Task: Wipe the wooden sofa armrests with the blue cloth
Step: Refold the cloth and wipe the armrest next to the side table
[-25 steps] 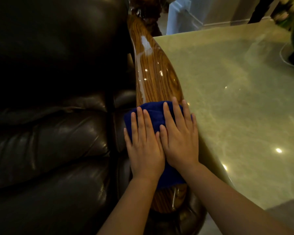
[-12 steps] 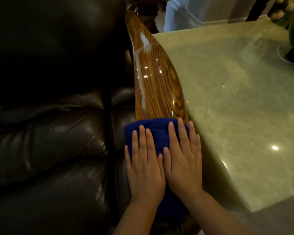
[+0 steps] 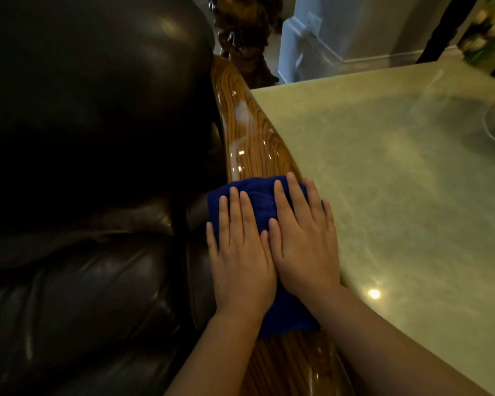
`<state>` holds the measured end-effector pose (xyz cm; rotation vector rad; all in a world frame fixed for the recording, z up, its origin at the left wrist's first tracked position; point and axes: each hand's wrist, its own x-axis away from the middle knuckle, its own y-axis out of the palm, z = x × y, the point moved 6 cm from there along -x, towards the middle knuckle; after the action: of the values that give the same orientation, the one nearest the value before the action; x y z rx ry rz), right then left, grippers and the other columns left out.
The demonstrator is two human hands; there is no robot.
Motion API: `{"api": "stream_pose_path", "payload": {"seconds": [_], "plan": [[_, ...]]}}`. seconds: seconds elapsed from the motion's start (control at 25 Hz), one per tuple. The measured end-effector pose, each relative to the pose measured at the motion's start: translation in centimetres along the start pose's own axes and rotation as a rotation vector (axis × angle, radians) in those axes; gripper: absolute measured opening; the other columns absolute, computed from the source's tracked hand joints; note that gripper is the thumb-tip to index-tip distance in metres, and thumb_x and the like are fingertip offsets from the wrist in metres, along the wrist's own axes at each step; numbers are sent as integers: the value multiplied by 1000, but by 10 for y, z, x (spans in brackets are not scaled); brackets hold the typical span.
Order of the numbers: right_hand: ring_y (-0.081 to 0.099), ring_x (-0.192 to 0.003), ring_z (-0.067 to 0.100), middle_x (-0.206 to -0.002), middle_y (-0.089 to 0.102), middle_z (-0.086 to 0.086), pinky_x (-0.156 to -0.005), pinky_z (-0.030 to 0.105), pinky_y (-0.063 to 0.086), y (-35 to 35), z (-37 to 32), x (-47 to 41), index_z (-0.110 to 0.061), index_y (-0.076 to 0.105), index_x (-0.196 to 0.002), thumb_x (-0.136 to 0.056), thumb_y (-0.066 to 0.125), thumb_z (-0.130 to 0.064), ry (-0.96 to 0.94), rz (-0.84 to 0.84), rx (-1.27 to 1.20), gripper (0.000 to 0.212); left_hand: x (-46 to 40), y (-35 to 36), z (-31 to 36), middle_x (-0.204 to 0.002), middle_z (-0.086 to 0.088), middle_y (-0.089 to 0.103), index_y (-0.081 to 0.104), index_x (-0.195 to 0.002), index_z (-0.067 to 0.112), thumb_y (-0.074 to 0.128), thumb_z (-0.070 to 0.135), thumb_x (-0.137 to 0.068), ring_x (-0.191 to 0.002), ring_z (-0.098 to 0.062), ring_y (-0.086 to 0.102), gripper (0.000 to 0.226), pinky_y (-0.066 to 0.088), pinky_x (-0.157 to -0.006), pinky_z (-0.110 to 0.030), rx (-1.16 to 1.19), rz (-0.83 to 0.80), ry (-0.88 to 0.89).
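Because flat palms spread pressure evenly, the left hand (image 3: 240, 261) and right hand (image 3: 305, 244) pressed straight-fingered, side by side, on the blue cloth (image 3: 249, 195) draped across the glossy wooden armrest (image 3: 255, 138).

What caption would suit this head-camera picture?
Both hands, left hand and right hand, press a blue cloth flat on the glossy wooden armrest.

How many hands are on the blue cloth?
2. The left hand lies flat on the blue cloth nearer the leather seat; the right hand lies flat beside it, nearer the stone table. Both press it onto the wooden armrest.
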<state>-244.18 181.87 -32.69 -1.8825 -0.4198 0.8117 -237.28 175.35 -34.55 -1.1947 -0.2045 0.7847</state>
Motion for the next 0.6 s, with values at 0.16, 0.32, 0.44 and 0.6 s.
{"api": "stream_pose_path", "payload": {"seconds": [0.16, 0.32, 0.44, 0.6], "plan": [[7, -143, 21, -154, 21, 4, -113, 45, 18, 6, 2, -47, -19, 20, -143, -92, 24, -35, -5, -36, 17, 54, -44, 1, 0, -154, -1, -9, -8, -144, 16, 7, 37, -92, -141, -18, -9, 58, 0, -113, -41, -25, 6, -18], [6, -143, 22, -155, 19, 4, -114, 45, 20, 13, 3, -85, -20, 20, -144, -91, 20, -37, -8, -89, 18, 55, -81, 3, 0, -154, -3, -7, -6, -144, 16, 7, 37, -91, -142, -20, -6, 58, 5, -114, -44, -29, -14, -39], [5, -143, 22, -155, 17, 3, -115, 44, 19, 19, 1, -112, -23, 21, -143, -91, 17, -37, -23, -125, 10, 54, -107, 4, -1, -153, 0, -18, -17, -142, 28, 8, 41, -91, -141, -18, -15, 58, 0, -114, -43, 18, -56, -20], [1, -144, 20, -156, 15, 1, -115, 43, 16, 32, 1, -152, -25, 23, -143, -92, 18, -37, -41, -162, -31, 52, -147, 11, -6, -151, 4, -21, -17, -138, 36, 15, 40, -92, -139, -15, -22, 56, 4, -117, -42, 69, -115, -26]]}}
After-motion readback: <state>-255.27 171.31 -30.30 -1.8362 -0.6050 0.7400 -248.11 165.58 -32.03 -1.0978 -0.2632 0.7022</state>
